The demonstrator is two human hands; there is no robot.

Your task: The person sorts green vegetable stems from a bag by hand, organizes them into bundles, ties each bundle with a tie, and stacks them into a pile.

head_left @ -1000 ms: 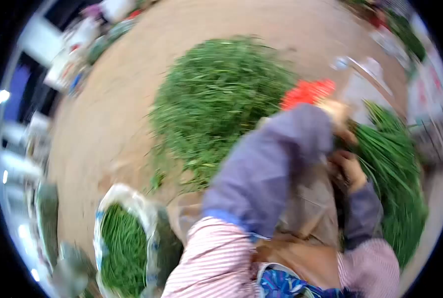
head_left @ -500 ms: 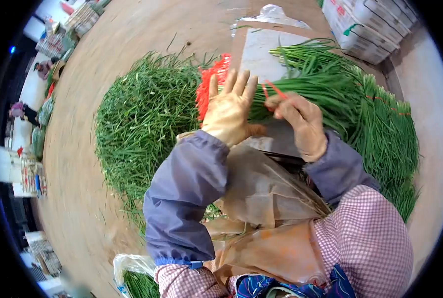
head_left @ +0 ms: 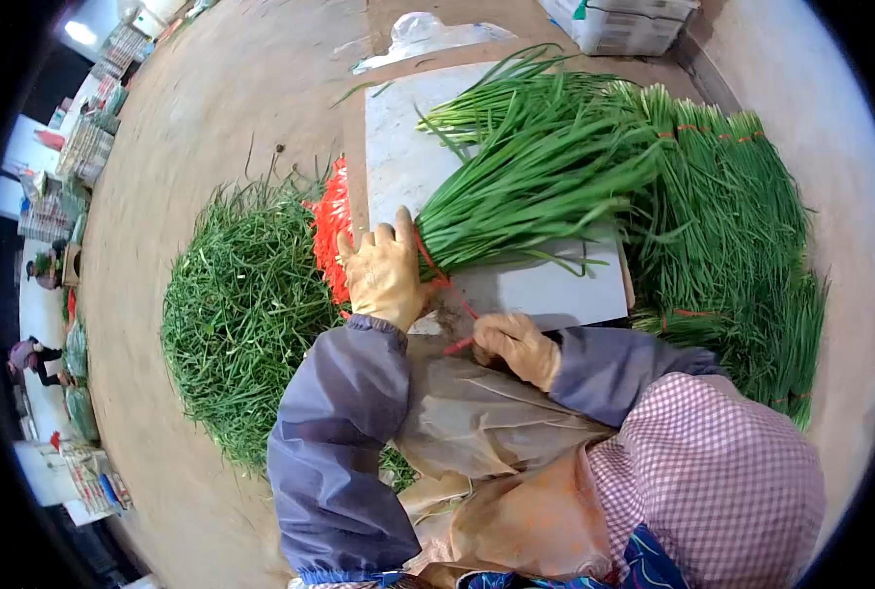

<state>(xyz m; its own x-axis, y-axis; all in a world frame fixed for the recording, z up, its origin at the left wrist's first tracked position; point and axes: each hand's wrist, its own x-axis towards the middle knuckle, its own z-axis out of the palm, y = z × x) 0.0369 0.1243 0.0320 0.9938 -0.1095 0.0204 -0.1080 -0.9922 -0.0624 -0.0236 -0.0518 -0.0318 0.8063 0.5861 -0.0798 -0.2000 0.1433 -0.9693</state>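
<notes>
On a white board [head_left: 496, 294] lies a loose bundle of green garlic chives [head_left: 535, 196], its stem ends toward my left hand [head_left: 386, 273]. That hand rests with fingers stretched out at the stem ends, partly hiding them. A red tie [head_left: 429, 257] passes by the bundle near the left fingertips and runs down to my right hand [head_left: 519, 348]. The right fingers are closed around the tie's other end, close to my lap. Beside the left hand is a heap of red ties [head_left: 332, 221]. More chives [head_left: 516, 98] lie at the board's far side.
Loose chive trimmings [head_left: 246, 324] are heaped on the floor at left. Tied chive bundles [head_left: 742, 226] are stacked at right near a wall. White crates [head_left: 624, 25] stand at the back, with clear plastic [head_left: 432, 34] nearby. A person [head_left: 33, 361] is far left.
My right hand has moved down toward my lap, pulling the red tie. The left hand has lowered onto the stem ends. The view has shifted, uncovering more of the board.
</notes>
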